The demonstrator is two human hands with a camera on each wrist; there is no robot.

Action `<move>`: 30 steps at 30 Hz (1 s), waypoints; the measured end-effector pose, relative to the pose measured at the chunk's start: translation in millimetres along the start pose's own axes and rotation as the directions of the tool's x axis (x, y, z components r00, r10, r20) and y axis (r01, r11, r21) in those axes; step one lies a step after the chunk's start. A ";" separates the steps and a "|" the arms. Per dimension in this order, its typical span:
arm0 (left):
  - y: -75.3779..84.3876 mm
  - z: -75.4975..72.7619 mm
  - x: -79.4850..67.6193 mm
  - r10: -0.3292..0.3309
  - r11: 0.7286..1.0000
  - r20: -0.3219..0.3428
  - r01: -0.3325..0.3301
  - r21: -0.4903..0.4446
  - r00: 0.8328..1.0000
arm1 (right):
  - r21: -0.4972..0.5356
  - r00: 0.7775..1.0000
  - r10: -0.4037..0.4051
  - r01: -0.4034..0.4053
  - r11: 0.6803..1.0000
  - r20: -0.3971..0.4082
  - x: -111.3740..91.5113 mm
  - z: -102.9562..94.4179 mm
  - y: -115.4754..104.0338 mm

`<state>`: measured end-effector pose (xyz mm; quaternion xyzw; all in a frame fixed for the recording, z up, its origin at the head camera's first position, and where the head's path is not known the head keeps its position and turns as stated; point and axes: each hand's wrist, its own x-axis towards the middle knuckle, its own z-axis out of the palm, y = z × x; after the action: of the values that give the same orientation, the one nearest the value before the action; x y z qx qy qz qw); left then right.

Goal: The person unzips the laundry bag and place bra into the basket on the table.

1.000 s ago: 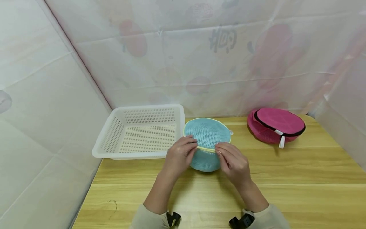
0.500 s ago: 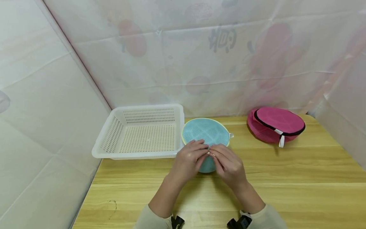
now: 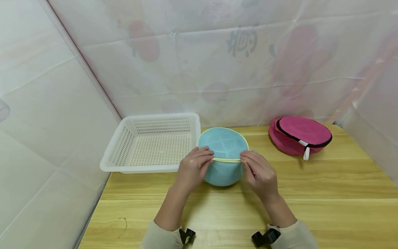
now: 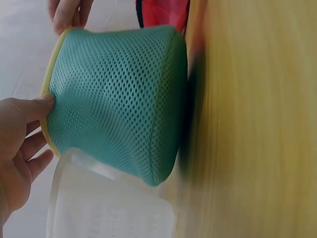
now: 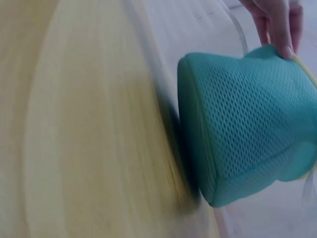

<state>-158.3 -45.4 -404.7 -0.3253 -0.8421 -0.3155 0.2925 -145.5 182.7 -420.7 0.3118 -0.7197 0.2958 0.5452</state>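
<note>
A light blue mesh laundry bag (image 3: 222, 174) with yellow edging stands in the middle, its round top facing up. My left hand (image 3: 192, 169) pinches the front of the yellow edge on the left side, with the thumb below and the fingers on top. On the right side, my right hand (image 3: 261, 173) pinches the same edge, and a stretch of yellow shows between the two hands. In the left wrist view the left thumb (image 4: 45, 101) presses the mesh just under the edge. The bag's bottom is close over the wooden table (image 3: 224, 214) in both wrist views.
A white slotted plastic basket (image 3: 164, 168) stands at the left, right beside the blue bag. At the back right lies a pink mesh bag (image 3: 304, 131) with black edging and a white tab. Printed sheets (image 3: 202, 69) hang behind the table and at its sides.
Half a second ago both hands met at the middle of the front edge. Since then they have moved apart, left hand leftward and right hand rightward along the edge, uncovering the bag's front.
</note>
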 end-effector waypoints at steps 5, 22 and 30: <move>0.0 -2.3 1.1 0.012 1.000 0.032 -0.012 0.008 0.999 | -0.013 0.998 0.068 -0.067 0.998 0.011 -5.4 -5.3 10.4; 17.6 11.4 0.2 0.062 0.997 0.068 -0.064 0.034 0.996 | -0.021 0.912 0.247 -0.254 0.967 0.327 -7.8 -19.9 18.9; 23.0 16.6 1.9 0.039 0.998 0.070 -0.042 0.036 0.997 | -0.054 0.882 0.347 -0.348 0.936 0.319 -4.8 -23.0 16.7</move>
<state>-147.5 -19.2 -406.1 -0.3475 -0.8506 -0.2824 0.2755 -143.5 211.4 -421.5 0.2234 -0.8427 0.3353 0.3571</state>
